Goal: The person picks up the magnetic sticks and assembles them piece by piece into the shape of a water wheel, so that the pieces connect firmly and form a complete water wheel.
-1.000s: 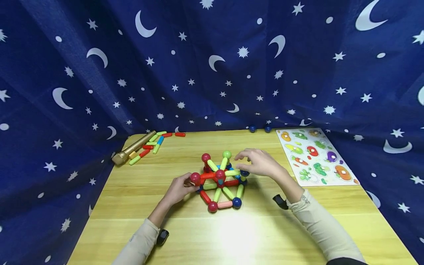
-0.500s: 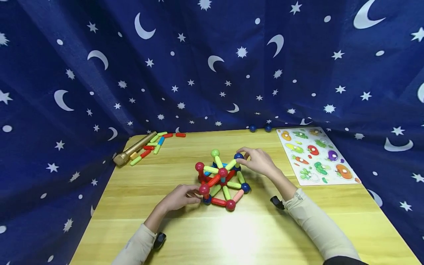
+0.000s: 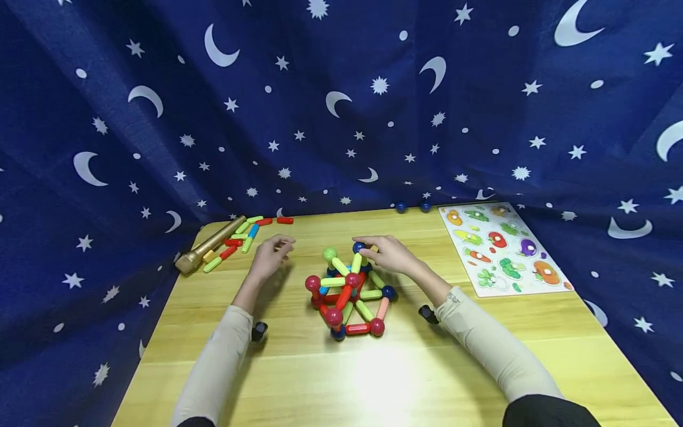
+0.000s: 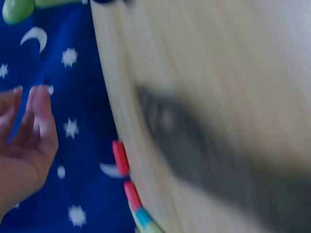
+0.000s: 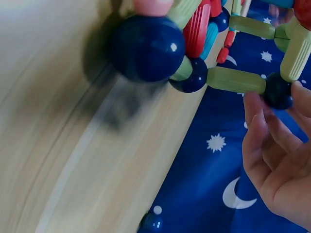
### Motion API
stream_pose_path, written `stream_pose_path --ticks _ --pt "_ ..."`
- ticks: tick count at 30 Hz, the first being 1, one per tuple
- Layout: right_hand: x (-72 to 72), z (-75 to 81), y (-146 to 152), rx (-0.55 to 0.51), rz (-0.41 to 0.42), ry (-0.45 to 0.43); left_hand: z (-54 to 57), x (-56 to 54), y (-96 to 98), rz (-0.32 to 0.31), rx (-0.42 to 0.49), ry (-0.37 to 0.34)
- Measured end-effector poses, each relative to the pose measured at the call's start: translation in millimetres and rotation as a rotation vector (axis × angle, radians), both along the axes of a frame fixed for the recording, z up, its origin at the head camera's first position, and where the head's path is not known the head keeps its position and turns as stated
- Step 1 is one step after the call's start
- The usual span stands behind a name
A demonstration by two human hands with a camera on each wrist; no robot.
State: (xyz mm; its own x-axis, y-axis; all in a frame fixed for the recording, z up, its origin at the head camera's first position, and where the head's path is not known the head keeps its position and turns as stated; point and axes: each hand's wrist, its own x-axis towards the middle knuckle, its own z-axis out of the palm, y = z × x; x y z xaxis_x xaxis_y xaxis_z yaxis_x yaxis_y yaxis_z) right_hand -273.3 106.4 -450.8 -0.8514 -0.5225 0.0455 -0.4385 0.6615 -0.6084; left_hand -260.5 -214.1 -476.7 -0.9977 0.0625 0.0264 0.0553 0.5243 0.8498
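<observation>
A magnetic stick-and-ball structure [image 3: 368,294] of red, green, pink and blue sticks joined by balls stands mid-table. My right hand [image 3: 392,254] pinches the dark blue ball [image 3: 359,248] at its upper back corner. Close up in the right wrist view, the fingers and thumb lie on either side of that dark blue ball [image 5: 278,91], which joins two green sticks. My left hand [image 3: 271,256] is off the structure, to its left, with loosely bent fingers and nothing in them. The left wrist view shows the same hand [image 4: 29,145] holding nothing.
Loose magnetic sticks [image 3: 228,252] and a gold microphone [image 3: 210,244] lie at the back left. Two blue balls [image 3: 401,207] sit by the back edge. A vegetable puzzle board [image 3: 507,249] lies at the right. A starry cloth hangs behind the table.
The structure has turned and shifted a little left, with the right hand on its blue ball. My left hand has left the red ball corner and moved back and left, towards the loose sticks.
</observation>
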Motion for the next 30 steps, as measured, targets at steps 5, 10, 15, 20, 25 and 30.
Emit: stream_pose_path --ticks 5,10,15,20,25,30 --pt "-1.2 -4.1 -11.7 -0.002 0.022 -0.013 0.1 -21.8 31.3 -0.288 0.188 -0.153" --pt "4.5 -1.8 -10.8 -0.04 0.013 -0.041 -5.4 -15.4 39.6 -0.477 0.16 -0.206" --pt "9.8 2.0 1.3 -0.095 -0.043 -0.075 -8.2 -12.6 39.4 -0.506 0.171 -0.184" --pt "14.7 2.2 14.5 -0.112 -0.1 -0.085 -5.7 -15.5 44.2 -0.505 0.158 -0.169" --pt "34.5 -1.2 28.2 0.052 -0.18 -0.039 -9.0 -16.7 46.9 -0.507 0.153 -0.188" --pt "62.6 -17.0 41.1 0.313 -0.188 -0.15 -11.3 -16.6 45.1 -0.489 0.15 -0.196"
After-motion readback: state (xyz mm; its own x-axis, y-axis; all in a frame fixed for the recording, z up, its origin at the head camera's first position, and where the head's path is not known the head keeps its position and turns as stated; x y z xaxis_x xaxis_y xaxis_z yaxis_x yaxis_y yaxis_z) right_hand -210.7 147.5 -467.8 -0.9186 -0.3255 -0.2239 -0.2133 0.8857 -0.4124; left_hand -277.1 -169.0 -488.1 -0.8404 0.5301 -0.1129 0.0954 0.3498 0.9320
